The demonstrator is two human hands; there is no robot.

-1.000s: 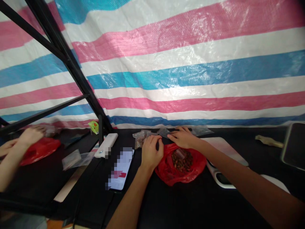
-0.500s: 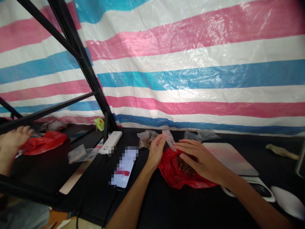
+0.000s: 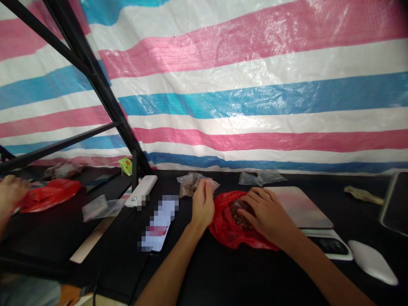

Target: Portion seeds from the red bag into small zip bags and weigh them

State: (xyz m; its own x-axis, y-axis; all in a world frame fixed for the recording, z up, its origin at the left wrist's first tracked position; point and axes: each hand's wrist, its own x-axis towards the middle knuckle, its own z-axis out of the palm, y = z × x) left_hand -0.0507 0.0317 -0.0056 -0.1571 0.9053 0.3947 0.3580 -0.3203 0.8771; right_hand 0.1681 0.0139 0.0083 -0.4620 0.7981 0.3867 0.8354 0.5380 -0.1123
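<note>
My left hand (image 3: 204, 204) is closed on a small clear plastic bag (image 3: 213, 184), whose pinkish edge shows beyond the fingertips. To its right a red plastic bag (image 3: 223, 229) lies spread open on the black table, holding a heap of small brown dried pieces (image 3: 237, 216). Over that heap sits my right hand (image 3: 264, 212), fingers curved and thumb apart, with the fingertips at the brown pieces. Whether any pieces are between the fingers is hidden. Behind my left hand lies a clear bag filled with brown bits (image 3: 188, 187).
A digital scale (image 3: 299, 206) stands right of the red bag, beside a white mouse (image 3: 372, 261). Flat clear bags (image 3: 261, 177) lie behind. Leftward are a phone (image 3: 161, 223), a white power bank (image 3: 142, 191), a black frame post (image 3: 105, 97) and another person's hand (image 3: 12, 191).
My right hand has dipped from above the red bag toward the brown pieces. My left hand has drawn the small clear bag leftward, away from the right hand. The view has shifted slightly.
</note>
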